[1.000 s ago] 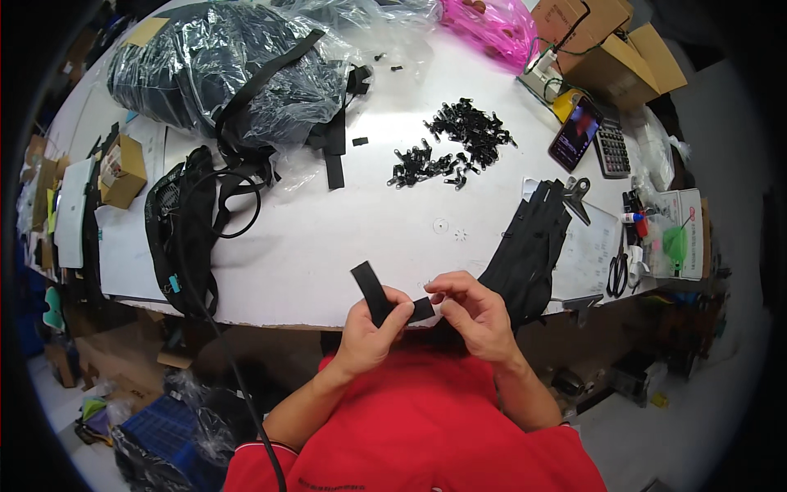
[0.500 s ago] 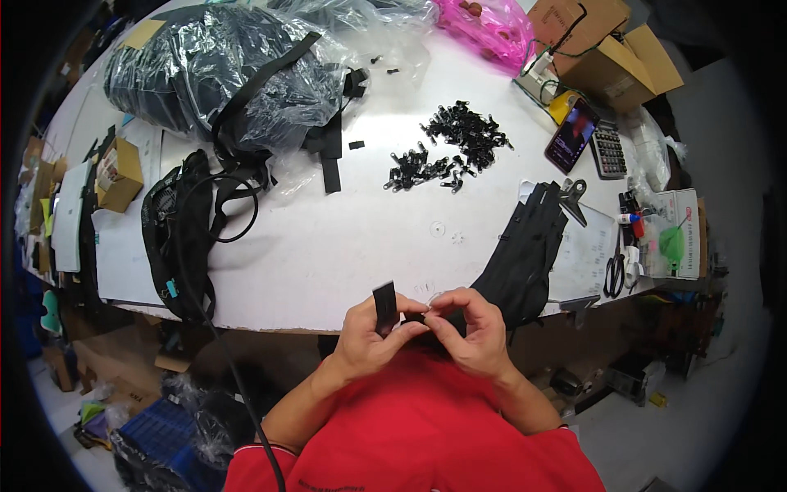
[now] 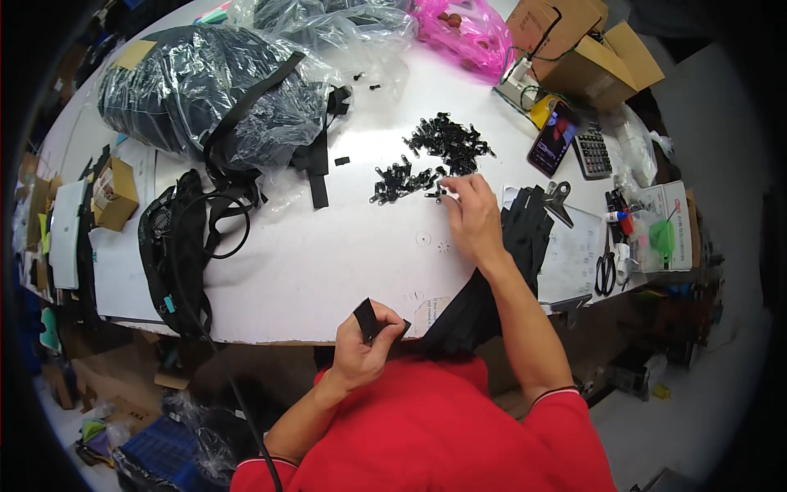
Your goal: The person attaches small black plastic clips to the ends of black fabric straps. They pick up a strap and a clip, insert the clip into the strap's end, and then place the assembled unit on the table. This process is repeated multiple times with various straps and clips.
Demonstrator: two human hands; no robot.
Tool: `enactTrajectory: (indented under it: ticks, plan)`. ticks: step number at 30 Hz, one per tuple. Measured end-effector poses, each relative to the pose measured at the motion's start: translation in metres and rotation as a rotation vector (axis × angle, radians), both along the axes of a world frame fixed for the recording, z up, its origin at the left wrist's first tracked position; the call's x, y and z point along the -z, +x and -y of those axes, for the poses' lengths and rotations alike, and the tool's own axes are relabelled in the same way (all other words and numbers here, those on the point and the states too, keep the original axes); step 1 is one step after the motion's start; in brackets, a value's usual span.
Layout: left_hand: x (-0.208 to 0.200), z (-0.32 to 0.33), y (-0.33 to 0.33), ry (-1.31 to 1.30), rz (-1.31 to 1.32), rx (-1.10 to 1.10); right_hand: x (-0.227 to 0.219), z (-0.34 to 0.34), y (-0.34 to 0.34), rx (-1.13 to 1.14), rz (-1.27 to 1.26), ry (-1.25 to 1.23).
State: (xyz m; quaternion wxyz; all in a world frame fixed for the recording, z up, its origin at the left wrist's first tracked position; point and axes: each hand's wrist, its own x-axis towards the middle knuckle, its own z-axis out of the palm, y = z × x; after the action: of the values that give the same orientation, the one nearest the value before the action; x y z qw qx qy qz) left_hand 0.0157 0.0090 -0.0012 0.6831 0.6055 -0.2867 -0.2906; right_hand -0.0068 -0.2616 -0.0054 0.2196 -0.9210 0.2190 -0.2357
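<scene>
My left hand (image 3: 365, 348) is closed on a short black strap piece (image 3: 366, 318) at the near edge of the white table (image 3: 328, 262), close to my red shirt. My right hand (image 3: 471, 215) reaches out over the table, its fingertips pinching at the near edge of a pile of small black zipper pulls (image 3: 426, 156). What its fingers hold is too small to tell. A strip of black fabric (image 3: 525, 234) lies under my right forearm and hangs over the table edge.
Black bags in clear plastic (image 3: 213, 90) fill the far left. A black harness-like bag (image 3: 172, 246) lies at the left. A phone (image 3: 553, 135), calculator (image 3: 592, 152), scissors (image 3: 607, 266), cardboard boxes (image 3: 590, 49) and a pink bag (image 3: 463, 29) crowd the right.
My hands, together on the strap piece at the table edge, have parted. My right hand has reached forward to the pile of zipper pulls; my left keeps the strap.
</scene>
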Motion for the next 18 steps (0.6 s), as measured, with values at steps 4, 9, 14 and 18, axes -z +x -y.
enactTrajectory:
  ticks: [4, 9, 14, 18]
  plan:
    - [-0.003, -0.006, 0.002, 0.029, -0.011, -0.004, 0.004, 0.018, 0.011, -0.044, -0.162, -0.126]
    - [0.005, -0.009, 0.011, 0.040, 0.145, -0.025, -0.015, -0.002, -0.005, -0.117, 0.043, 0.210]
    - [-0.013, -0.007, 0.012, 0.129, -0.198, 0.017, -0.026, -0.061, -0.049, -0.161, 0.102, 0.896]
    - [-0.013, -0.004, 0.009, 0.027, -0.213, -0.024, -0.042, -0.092, -0.069, -0.236, 0.068, 0.903]
